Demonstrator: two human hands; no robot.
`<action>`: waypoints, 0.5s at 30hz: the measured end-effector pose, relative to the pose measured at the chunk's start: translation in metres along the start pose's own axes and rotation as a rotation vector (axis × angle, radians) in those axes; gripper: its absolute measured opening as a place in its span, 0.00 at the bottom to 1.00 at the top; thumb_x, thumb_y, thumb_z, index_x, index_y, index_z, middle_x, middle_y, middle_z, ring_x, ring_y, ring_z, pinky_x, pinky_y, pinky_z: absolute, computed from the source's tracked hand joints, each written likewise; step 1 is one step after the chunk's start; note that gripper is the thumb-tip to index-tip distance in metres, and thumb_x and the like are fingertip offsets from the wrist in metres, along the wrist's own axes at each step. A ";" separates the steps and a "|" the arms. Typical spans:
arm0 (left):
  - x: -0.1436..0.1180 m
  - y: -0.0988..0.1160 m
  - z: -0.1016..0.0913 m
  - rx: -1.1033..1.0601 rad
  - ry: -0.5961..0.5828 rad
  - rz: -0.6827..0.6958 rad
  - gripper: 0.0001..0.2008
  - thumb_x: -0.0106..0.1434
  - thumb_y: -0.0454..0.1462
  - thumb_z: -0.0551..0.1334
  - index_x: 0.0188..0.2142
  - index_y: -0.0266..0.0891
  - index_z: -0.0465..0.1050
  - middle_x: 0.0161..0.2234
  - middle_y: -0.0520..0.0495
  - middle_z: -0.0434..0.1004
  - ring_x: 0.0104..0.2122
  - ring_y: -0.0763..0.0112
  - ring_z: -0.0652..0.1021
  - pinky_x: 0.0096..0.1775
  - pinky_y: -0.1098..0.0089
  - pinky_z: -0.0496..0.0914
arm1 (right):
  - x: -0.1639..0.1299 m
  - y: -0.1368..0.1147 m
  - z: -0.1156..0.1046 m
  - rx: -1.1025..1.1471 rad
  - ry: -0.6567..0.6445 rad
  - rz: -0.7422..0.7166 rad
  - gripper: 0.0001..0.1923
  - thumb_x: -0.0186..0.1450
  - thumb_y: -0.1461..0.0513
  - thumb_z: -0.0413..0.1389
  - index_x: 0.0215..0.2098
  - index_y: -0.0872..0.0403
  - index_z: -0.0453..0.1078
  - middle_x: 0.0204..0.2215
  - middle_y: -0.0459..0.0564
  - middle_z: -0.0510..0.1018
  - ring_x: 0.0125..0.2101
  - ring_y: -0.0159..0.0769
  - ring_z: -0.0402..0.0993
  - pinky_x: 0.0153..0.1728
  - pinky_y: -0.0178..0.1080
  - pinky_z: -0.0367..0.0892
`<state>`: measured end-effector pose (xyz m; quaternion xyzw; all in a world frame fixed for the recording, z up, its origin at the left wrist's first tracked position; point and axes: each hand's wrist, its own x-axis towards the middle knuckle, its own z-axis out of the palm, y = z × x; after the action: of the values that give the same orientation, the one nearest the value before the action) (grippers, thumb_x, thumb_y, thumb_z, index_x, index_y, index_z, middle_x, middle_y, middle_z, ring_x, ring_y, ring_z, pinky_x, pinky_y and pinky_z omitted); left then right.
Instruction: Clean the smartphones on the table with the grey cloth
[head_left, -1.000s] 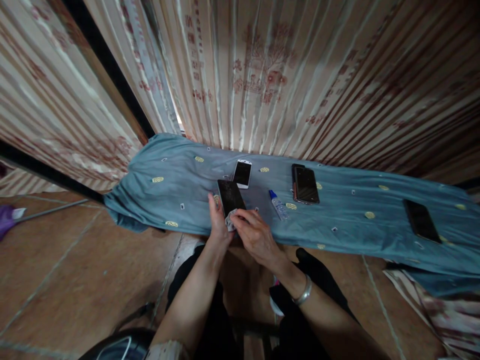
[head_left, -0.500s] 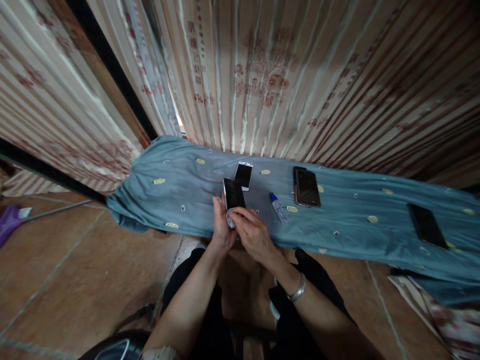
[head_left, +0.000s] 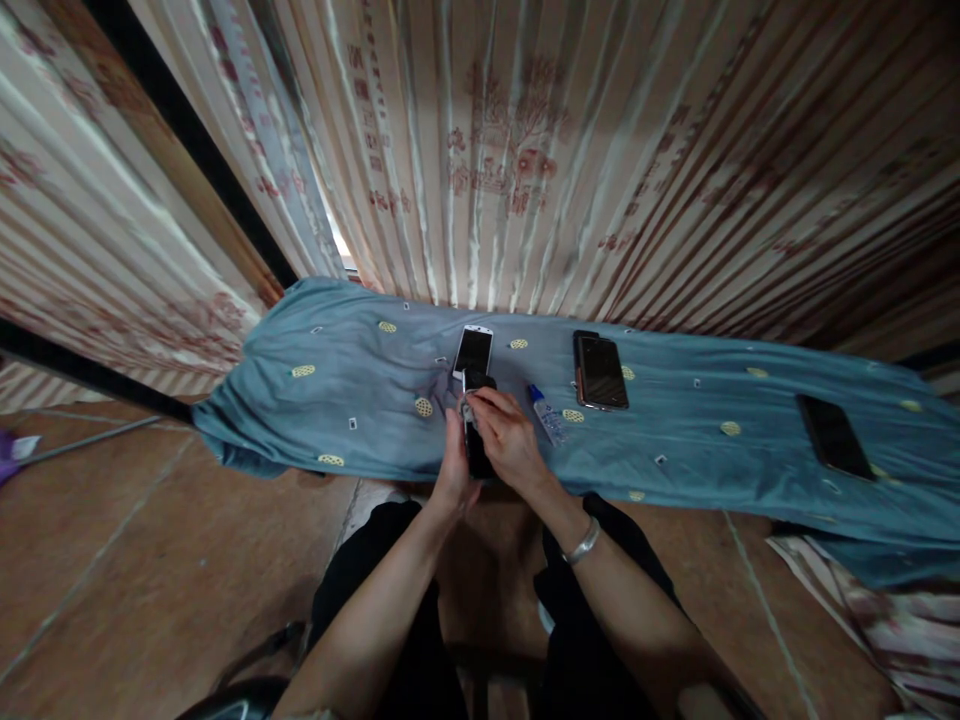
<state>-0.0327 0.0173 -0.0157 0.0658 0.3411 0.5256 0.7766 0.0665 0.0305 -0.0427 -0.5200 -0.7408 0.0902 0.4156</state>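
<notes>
"Black rectangular phone [head_left: 478, 460]: where?"
"Tilted, at the near edge of the teal-draped table [head_left: 382, 372]; left hand [head_left: 453, 462] gripping it, right hand [head_left: 511, 438] pinching a pale crumpled cloth [head_left: 467, 408] against it"
"How far along?"
"Midway, I judge: cloth on, phone not yet set down; white-framed phone [head_left: 474, 350] lies just beyond"

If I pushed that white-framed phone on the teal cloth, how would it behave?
Lying flat, the white-framed phone would probably slide rather than roll. Its smooth, dark screen suggests it may be slippery, while the wrinkled teal cloth might bunch beneath it.
</notes>
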 end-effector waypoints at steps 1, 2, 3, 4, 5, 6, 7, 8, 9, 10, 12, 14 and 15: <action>-0.001 -0.001 0.000 0.004 -0.014 -0.011 0.27 0.79 0.46 0.44 0.61 0.38 0.74 0.61 0.43 0.80 0.71 0.63 0.67 0.71 0.62 0.60 | 0.001 0.002 0.000 -0.001 0.008 0.004 0.21 0.76 0.63 0.47 0.58 0.50 0.79 0.54 0.56 0.81 0.53 0.45 0.78 0.58 0.49 0.75; -0.003 -0.002 0.001 0.010 -0.032 -0.017 0.27 0.80 0.46 0.43 0.64 0.38 0.72 0.63 0.43 0.78 0.72 0.63 0.65 0.71 0.62 0.59 | 0.002 0.005 0.000 -0.003 0.021 0.008 0.21 0.76 0.63 0.48 0.58 0.50 0.79 0.54 0.56 0.82 0.53 0.45 0.78 0.58 0.48 0.75; -0.004 -0.003 0.001 0.017 -0.054 -0.018 0.27 0.79 0.46 0.44 0.66 0.39 0.70 0.65 0.43 0.76 0.73 0.64 0.64 0.72 0.61 0.57 | 0.004 0.008 0.000 -0.007 0.038 0.011 0.21 0.76 0.63 0.48 0.58 0.50 0.79 0.53 0.56 0.82 0.53 0.45 0.78 0.58 0.48 0.75; -0.005 -0.005 0.001 0.024 -0.076 -0.018 0.27 0.79 0.46 0.44 0.69 0.40 0.67 0.67 0.43 0.73 0.73 0.64 0.63 0.72 0.61 0.56 | 0.005 0.010 0.000 -0.013 0.056 0.014 0.20 0.75 0.64 0.48 0.57 0.50 0.79 0.53 0.56 0.82 0.53 0.44 0.78 0.58 0.47 0.75; -0.006 -0.006 0.002 0.031 -0.095 -0.018 0.28 0.79 0.47 0.45 0.71 0.41 0.64 0.69 0.43 0.72 0.74 0.64 0.62 0.73 0.61 0.55 | 0.006 0.013 -0.001 -0.021 0.072 0.018 0.20 0.75 0.64 0.48 0.57 0.50 0.80 0.53 0.55 0.82 0.53 0.44 0.78 0.58 0.47 0.75; -0.007 -0.007 0.003 0.038 -0.111 -0.018 0.28 0.79 0.47 0.45 0.73 0.41 0.61 0.70 0.43 0.70 0.74 0.63 0.61 0.73 0.60 0.53 | 0.007 0.015 -0.001 -0.029 0.083 0.023 0.20 0.75 0.64 0.48 0.57 0.50 0.80 0.53 0.55 0.82 0.52 0.44 0.78 0.58 0.47 0.75; -0.008 -0.008 0.003 0.045 -0.122 -0.020 0.29 0.79 0.47 0.45 0.74 0.41 0.58 0.70 0.43 0.69 0.74 0.63 0.61 0.74 0.59 0.52 | 0.007 0.017 -0.002 -0.037 0.090 0.027 0.20 0.75 0.64 0.48 0.57 0.50 0.80 0.53 0.55 0.82 0.52 0.44 0.78 0.58 0.46 0.75; -0.008 -0.008 0.004 0.052 -0.121 -0.023 0.30 0.79 0.46 0.45 0.75 0.40 0.56 0.70 0.42 0.70 0.74 0.63 0.61 0.74 0.58 0.52 | 0.008 0.019 -0.003 -0.044 0.092 0.031 0.20 0.75 0.64 0.49 0.57 0.50 0.79 0.53 0.55 0.82 0.52 0.44 0.78 0.58 0.46 0.74; -0.009 -0.009 0.005 0.058 -0.115 -0.027 0.30 0.79 0.46 0.43 0.75 0.40 0.55 0.70 0.42 0.70 0.74 0.63 0.61 0.74 0.58 0.51 | 0.008 0.021 -0.004 -0.049 0.092 0.033 0.20 0.75 0.64 0.49 0.57 0.50 0.79 0.53 0.55 0.82 0.52 0.44 0.78 0.58 0.47 0.74; -0.010 -0.010 0.006 0.065 -0.107 -0.031 0.30 0.79 0.45 0.43 0.76 0.40 0.54 0.69 0.42 0.71 0.74 0.63 0.61 0.74 0.59 0.52 | 0.009 0.023 -0.004 -0.053 0.093 0.034 0.20 0.75 0.64 0.49 0.57 0.50 0.79 0.53 0.55 0.82 0.52 0.44 0.78 0.58 0.47 0.74; -0.011 -0.010 0.007 0.079 -0.100 -0.035 0.30 0.79 0.45 0.43 0.76 0.42 0.54 0.69 0.43 0.71 0.73 0.64 0.62 0.73 0.60 0.55 | 0.010 0.026 -0.005 -0.058 0.100 0.032 0.20 0.75 0.64 0.49 0.57 0.50 0.79 0.53 0.56 0.82 0.52 0.44 0.78 0.57 0.47 0.75; -0.011 -0.010 0.007 0.094 -0.103 -0.033 0.30 0.79 0.47 0.46 0.75 0.43 0.56 0.70 0.44 0.70 0.72 0.62 0.64 0.71 0.62 0.59 | 0.010 0.029 -0.006 -0.060 0.112 0.032 0.20 0.75 0.64 0.49 0.57 0.49 0.79 0.53 0.55 0.82 0.51 0.43 0.78 0.56 0.46 0.75; -0.011 -0.010 0.007 0.102 -0.106 -0.034 0.30 0.78 0.47 0.47 0.75 0.43 0.56 0.70 0.44 0.70 0.72 0.61 0.66 0.70 0.62 0.62 | 0.010 0.030 -0.005 -0.060 0.118 0.031 0.20 0.75 0.64 0.49 0.57 0.49 0.79 0.52 0.55 0.82 0.51 0.43 0.78 0.56 0.46 0.76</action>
<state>-0.0233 0.0049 -0.0100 0.1273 0.3269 0.4899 0.7981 0.0903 0.0511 -0.0511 -0.5481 -0.7091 0.0438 0.4414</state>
